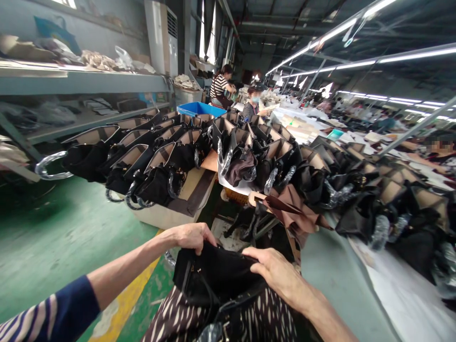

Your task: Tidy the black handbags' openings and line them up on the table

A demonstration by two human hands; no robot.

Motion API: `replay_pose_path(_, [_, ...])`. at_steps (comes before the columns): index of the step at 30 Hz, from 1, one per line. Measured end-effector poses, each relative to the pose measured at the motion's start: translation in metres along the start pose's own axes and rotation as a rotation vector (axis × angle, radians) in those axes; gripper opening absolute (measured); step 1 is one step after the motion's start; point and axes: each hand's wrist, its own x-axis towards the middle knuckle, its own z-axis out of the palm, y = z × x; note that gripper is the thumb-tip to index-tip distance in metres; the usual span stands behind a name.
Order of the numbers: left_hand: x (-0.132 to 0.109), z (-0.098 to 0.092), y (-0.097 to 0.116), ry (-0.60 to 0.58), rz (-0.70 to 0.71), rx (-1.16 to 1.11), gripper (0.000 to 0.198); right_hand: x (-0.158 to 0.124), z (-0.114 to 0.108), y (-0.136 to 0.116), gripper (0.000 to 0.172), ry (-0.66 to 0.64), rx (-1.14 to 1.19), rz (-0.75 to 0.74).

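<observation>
A black handbag lies across my lap, on a dark patterned garment. My left hand is closed on its upper left edge, fingers curled over the rim. At the upper right edge, my right hand pinches the rim between thumb and fingers. Small gold-coloured metal fittings show on the bag's left side. Nearest to me, a strap with a buckle and a piece wrapped in clear plastic hang at the bottom of the view. The bag's inside is mostly hidden.
Many black bags with plastic-wrapped handles crowd the tables ahead, left and right. Brown fabric hangs over the table edge before me. A blue bin stands behind. Shelves line the left wall. Co-workers sit farther back.
</observation>
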Motion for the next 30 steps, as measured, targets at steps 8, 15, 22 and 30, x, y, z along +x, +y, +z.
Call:
replay_pose_path(8, [-0.002,0.000,0.001,-0.050,-0.008,0.009,0.040,0.005,0.002,0.004,0.025,0.027,0.065,0.074])
replay_pose_path(15, [0.000,0.009,0.011,-0.003,-0.019,0.016,0.043,0.010,0.007,-0.009,0.044,0.047,0.134,0.108])
replay_pose_path(22, [0.006,0.002,-0.006,-0.054,-0.011,-0.058,0.044,0.019,0.012,-0.010,0.030,0.042,0.146,0.149])
replay_pose_path(30, [0.009,-0.016,-0.033,-0.071,0.023,-0.367,0.040,0.034,0.012,0.009,0.021,0.023,0.309,0.149])
